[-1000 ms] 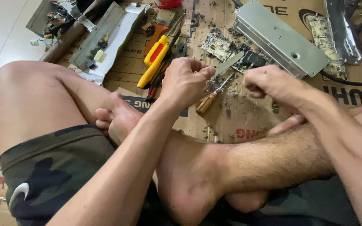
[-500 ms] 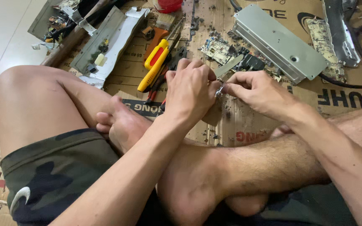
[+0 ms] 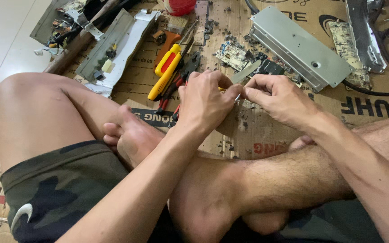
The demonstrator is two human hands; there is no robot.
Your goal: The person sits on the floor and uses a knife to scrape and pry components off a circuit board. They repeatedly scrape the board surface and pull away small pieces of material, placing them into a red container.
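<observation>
I sit cross-legged on flattened cardboard (image 3: 266,139). My left hand (image 3: 205,101) is curled into a fist over the cardboard, with a bit of a yellowish tool handle (image 3: 222,89) showing at its knuckles. My right hand (image 3: 278,96) meets it from the right and pinches a small metal piece (image 3: 238,96) between thumb and forefinger. The fingertips of both hands touch at that piece. What the piece is stays too small to tell. Most of the handle is hidden inside my left fist.
A yellow and red hand tool (image 3: 165,71) and red-handled pliers (image 3: 176,87) lie just left of my hands. Behind them are a circuit board (image 3: 232,51), a grey metal casing (image 3: 300,47), a long metal tray (image 3: 113,47) and a red can (image 3: 178,5).
My hands were apart, the right one further right. They have come together, and a wooden-handled screwdriver that lay between them is now covered by my left hand.
</observation>
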